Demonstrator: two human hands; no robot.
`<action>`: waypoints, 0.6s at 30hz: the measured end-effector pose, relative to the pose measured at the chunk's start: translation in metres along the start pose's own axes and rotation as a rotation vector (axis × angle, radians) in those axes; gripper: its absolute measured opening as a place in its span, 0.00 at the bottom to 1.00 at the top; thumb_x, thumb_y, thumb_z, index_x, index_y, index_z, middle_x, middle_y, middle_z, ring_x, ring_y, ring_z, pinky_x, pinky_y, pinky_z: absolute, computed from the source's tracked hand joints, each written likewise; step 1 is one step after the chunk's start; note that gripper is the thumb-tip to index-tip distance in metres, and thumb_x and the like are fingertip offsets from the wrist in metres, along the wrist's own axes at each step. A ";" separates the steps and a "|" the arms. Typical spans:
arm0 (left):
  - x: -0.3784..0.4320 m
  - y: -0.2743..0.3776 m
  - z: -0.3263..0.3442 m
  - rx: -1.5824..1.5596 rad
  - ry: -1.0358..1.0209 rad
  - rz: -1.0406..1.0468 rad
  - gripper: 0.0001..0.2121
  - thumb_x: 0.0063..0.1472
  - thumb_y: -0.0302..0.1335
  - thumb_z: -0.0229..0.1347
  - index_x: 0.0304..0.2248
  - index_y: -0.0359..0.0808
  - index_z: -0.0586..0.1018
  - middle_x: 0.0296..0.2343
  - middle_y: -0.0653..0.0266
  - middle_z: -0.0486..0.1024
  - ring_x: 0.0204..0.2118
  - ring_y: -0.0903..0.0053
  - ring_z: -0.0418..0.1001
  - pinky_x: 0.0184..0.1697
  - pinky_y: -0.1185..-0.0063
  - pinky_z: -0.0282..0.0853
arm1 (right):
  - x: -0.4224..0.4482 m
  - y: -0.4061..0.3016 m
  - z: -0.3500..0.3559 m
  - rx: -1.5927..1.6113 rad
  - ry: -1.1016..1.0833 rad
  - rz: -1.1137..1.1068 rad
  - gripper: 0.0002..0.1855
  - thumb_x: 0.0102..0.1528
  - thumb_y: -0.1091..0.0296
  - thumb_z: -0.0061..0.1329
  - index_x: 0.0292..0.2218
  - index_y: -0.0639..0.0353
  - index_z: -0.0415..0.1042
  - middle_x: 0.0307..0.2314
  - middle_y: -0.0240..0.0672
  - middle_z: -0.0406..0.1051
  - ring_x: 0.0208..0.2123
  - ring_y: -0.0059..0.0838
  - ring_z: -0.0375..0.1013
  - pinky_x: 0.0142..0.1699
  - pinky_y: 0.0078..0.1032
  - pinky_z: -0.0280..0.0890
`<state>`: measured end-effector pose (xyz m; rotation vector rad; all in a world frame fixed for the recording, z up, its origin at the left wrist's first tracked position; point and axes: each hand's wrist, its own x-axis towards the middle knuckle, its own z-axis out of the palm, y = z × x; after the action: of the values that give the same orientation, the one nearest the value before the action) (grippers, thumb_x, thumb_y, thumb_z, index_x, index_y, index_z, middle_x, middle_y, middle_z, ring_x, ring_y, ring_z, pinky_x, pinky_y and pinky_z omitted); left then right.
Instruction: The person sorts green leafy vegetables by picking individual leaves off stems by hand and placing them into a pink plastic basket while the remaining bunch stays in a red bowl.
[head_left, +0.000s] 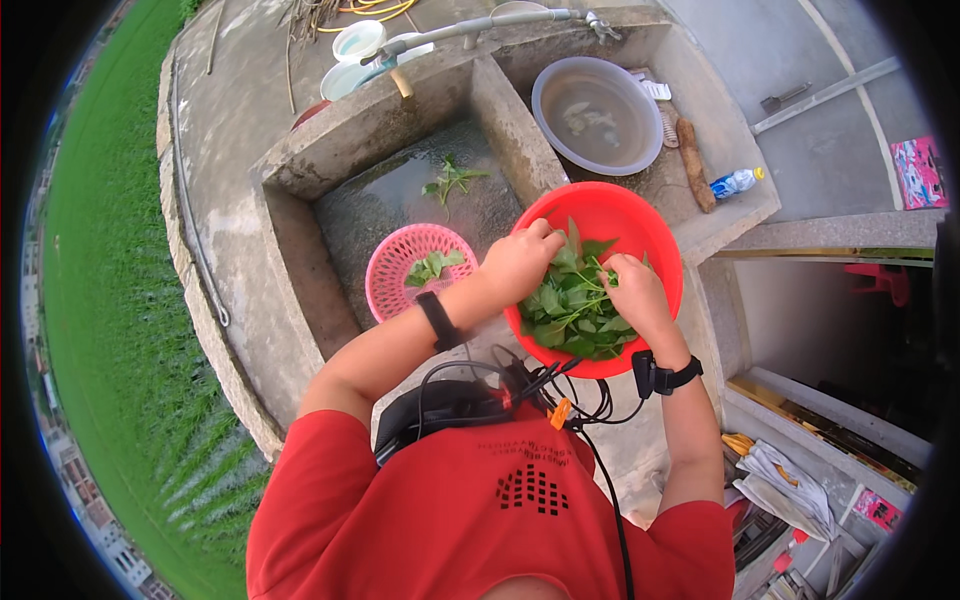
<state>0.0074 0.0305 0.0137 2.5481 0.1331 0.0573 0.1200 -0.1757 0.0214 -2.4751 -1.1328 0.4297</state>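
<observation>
A red plastic basin (645, 217) full of leafy green stems (574, 311) rests at the near edge of a concrete sink. Over its left part, my left hand (525, 255) pinches leafy greens at the fingertips. My right hand (634, 289) has its fingers closed on green stems at the basin's right side. Left of the basin, a pink slotted plastic basket (386, 274) holds a few torn leaves (433, 268). Beyond the basket, a leafy sprig (451, 180) lies on the wet floor of the left sink compartment.
A concrete divider (517, 120) parts the sink. The right compartment holds a translucent basin of cloudy water (596, 116), a brown gourd-like object (694, 165) and a plastic bottle (735, 182). A pipe with taps (480, 24) crosses the far rim. Black cables (525, 375) hang at my waist.
</observation>
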 end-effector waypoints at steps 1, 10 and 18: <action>0.009 -0.001 0.003 0.165 0.020 0.108 0.10 0.54 0.28 0.52 0.37 0.38 0.76 0.32 0.64 0.71 0.36 0.68 0.72 0.37 0.73 0.68 | 0.003 -0.002 -0.002 0.022 0.036 -0.003 0.06 0.50 0.71 0.49 0.33 0.59 0.71 0.30 0.42 0.72 0.34 0.46 0.72 0.38 0.39 0.67; 0.038 -0.009 0.032 0.431 -0.023 0.131 0.06 0.55 0.28 0.51 0.30 0.37 0.78 0.28 0.62 0.78 0.35 0.69 0.72 0.41 0.74 0.64 | -0.006 0.014 0.002 -0.117 0.043 0.040 0.09 0.49 0.72 0.51 0.35 0.58 0.72 0.29 0.43 0.71 0.32 0.48 0.72 0.36 0.39 0.67; 0.024 -0.018 -0.001 -1.136 -0.385 -0.441 0.07 0.62 0.30 0.53 0.33 0.34 0.77 0.27 0.68 0.76 0.33 0.84 0.73 0.38 0.83 0.67 | 0.006 0.017 -0.011 0.552 0.191 0.263 0.09 0.55 0.65 0.53 0.35 0.61 0.75 0.25 0.35 0.73 0.27 0.31 0.72 0.32 0.26 0.65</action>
<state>0.0295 0.0480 0.0048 1.3240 0.3773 -0.4101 0.1393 -0.1834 0.0224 -2.1146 -0.5203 0.4894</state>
